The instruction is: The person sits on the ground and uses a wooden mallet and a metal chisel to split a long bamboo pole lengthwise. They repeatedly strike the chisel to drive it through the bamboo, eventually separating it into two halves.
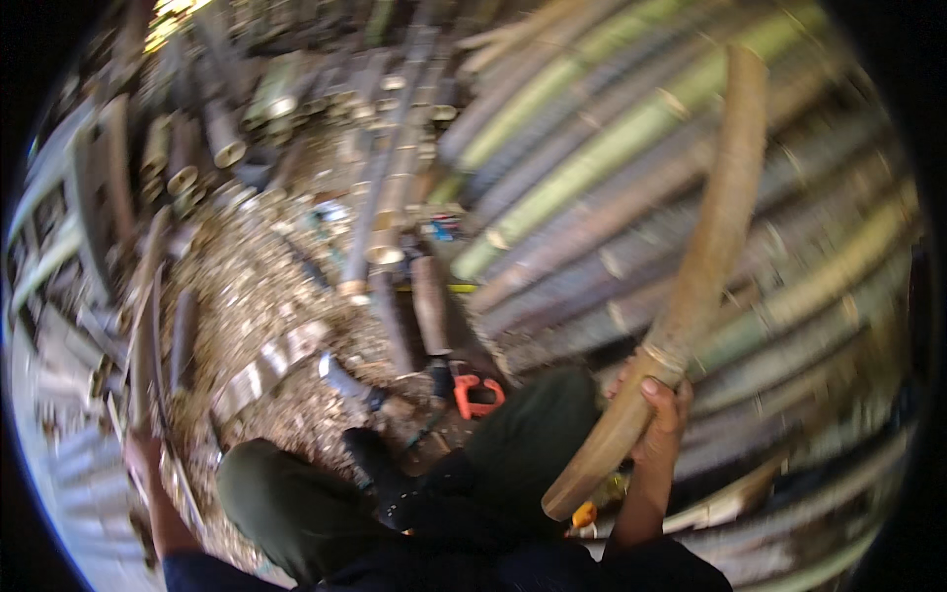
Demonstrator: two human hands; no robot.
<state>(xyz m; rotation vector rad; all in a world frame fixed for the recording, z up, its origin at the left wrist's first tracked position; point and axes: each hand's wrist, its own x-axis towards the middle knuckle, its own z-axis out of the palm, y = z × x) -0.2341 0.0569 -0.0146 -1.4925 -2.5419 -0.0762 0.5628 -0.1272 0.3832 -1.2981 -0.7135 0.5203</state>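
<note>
My right hand grips a thick, slightly bent brown bamboo piece near a joint, fingers wrapped round it. The piece slants up and to the right, its cut lower end beside my thigh. At the far left my left hand is closed round the lower end of a long, thin bamboo piece; motion blurs the fingers. An orange loop handle lies on the ground between my knees, and the tool it belongs to cannot be made out. Beside it rests a short brown bamboo length.
Long green and brown bamboo poles lie in rows on the right. Cut bamboo sections are stacked at the back. Shavings cover the ground. A curved blade-like tool lies near my feet, and a pale frame stands far left.
</note>
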